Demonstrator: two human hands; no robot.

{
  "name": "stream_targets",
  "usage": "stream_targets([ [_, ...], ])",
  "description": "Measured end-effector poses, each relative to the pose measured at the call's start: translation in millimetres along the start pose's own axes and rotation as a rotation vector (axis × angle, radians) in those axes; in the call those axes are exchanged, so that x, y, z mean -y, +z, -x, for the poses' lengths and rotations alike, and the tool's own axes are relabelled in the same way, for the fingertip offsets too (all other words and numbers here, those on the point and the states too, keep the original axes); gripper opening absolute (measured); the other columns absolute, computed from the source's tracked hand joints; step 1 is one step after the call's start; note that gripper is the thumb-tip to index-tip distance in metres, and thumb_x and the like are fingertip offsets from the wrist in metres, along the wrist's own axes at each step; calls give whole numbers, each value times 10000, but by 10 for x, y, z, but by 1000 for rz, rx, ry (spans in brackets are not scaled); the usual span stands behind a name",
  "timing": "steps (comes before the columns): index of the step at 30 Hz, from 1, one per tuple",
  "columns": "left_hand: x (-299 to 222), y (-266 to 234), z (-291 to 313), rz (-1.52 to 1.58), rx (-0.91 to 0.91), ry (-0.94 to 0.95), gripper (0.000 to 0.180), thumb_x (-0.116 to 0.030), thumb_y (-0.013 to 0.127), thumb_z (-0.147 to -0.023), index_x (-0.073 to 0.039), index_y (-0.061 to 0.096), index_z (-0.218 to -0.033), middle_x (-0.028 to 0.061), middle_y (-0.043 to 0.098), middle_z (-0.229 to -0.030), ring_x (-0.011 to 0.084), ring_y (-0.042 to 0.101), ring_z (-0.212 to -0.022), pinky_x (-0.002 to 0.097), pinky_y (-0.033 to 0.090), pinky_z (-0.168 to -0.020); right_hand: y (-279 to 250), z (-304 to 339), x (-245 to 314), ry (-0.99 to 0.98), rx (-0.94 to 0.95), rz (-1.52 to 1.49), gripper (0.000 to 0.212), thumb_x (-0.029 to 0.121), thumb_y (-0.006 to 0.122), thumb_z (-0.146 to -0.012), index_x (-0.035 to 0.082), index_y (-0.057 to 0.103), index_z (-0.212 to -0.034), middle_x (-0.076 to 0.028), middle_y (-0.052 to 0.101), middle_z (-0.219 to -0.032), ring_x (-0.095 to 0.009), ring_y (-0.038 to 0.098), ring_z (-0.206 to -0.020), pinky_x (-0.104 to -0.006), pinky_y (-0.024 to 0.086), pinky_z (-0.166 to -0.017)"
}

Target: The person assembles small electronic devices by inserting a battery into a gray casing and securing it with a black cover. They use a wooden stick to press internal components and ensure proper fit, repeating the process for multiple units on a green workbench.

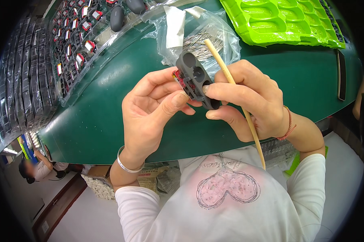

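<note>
Over the green table, my left hand (149, 105) pinches the left side of a dark grey earbud-case insert (198, 73) with round hollows. A small red circuit board (178, 79) shows on its left edge. My right hand (250, 97) holds the insert's right side between thumb and fingertips. A thin pale wooden stick (220, 60) also rests in that hand, passing under the index finger and sticking out above and below. Beyond the insert lies a clear plastic bag (230, 40) with many thin metal pins (204, 43).
Clear trays (81, 48) of similar parts with red boards stand at the far left, beside stacked black trays (24, 76). Two dark oval cases (117, 19) lie near them. A bright green moulded tray (278, 22) sits at the far right, near a black flat object (341, 74). Another person (40, 165) is at left.
</note>
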State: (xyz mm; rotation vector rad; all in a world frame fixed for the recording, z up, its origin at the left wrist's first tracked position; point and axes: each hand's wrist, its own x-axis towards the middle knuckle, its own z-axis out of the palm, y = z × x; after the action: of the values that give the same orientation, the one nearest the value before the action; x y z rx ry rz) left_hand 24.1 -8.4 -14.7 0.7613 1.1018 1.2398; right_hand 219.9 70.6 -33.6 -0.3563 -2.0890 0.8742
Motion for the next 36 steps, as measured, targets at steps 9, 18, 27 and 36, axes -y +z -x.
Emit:
stream_targets([
  [9, 22, 33, 8, -10, 9, 28, 473, -21, 601, -889, 75, 402, -1307, 142, 618, -986, 162, 622, -832, 268, 519, -754, 1, -15, -24, 30, 3, -12, 283, 142, 686, -829, -11, 628, -1060, -109, 548, -853, -186, 512, -690, -279, 443, -589],
  [18, -44, 115, 28, -22, -44, -55, 548, -83, 611, -844, 60, 393, -1326, 129, 618, -1021, 141, 594, -780, 259, 499, -701, -3, -23, -24, 87, 31, -50, 282, 198, 629, -880, -10, 609, -1069, -124, 556, -857, -204, 520, -720, -287, 443, -626],
  [27, 2, 110, 22, -27, -86, 27, 606, -29, 670, -786, 9, 370, -1311, 116, 618, -954, 148, 626, -792, 264, 536, -693, -7, -59, -58, 52, 39, -79, 264, 173, 587, -910, -16, 623, -1091, -134, 558, -896, -206, 529, -775, -288, 449, -671],
  [36, 15, 87, 43, -152, -37, 139, 505, 45, 640, -804, 10, 424, -1258, 148, 638, -963, 177, 658, -816, 270, 559, -710, -11, -48, -78, 81, 26, -118, 246, 140, 551, -934, -27, 625, -1099, -143, 554, -932, -170, 535, -758, -258, 463, -647],
])
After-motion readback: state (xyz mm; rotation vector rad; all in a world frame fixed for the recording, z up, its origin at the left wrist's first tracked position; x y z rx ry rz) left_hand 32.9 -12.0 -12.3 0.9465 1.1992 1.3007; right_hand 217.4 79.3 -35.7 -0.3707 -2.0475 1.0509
